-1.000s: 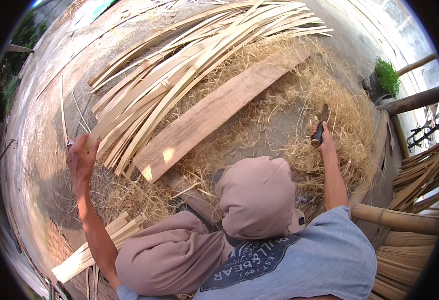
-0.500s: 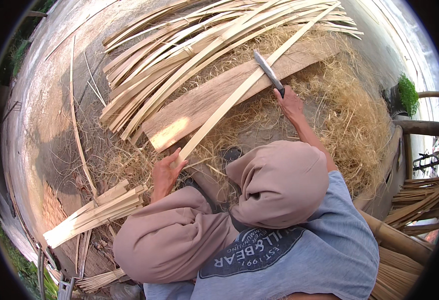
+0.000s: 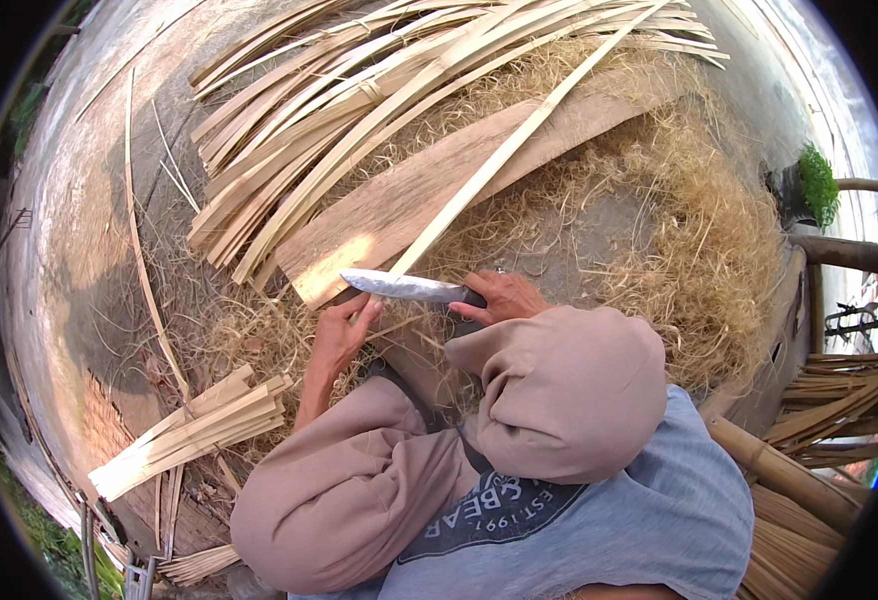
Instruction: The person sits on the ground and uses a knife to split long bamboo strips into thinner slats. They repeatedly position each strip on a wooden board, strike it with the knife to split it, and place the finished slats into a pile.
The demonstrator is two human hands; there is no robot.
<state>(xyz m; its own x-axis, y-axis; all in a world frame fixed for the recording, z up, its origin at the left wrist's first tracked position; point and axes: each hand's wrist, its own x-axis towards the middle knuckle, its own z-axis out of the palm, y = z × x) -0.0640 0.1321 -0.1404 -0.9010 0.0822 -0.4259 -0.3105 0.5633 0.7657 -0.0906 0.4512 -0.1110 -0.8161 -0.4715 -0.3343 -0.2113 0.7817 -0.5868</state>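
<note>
Right hand grips a steel-bladed knife across the long pale bamboo strip; left hand clasps the strip's near end.

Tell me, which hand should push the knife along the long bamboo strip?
The right hand, probably. It already grips the knife by its handle, with the blade lying across the bamboo strip. The left hand holds the strip's near end, so it seems better for steadying.

Pale yellow bamboo strip, grey steel knife blade, light brown wooden plank, straw-gold shavings, dusty pink-beige trousers, grey-blue shirt with dark printed patch, green plant.
</note>
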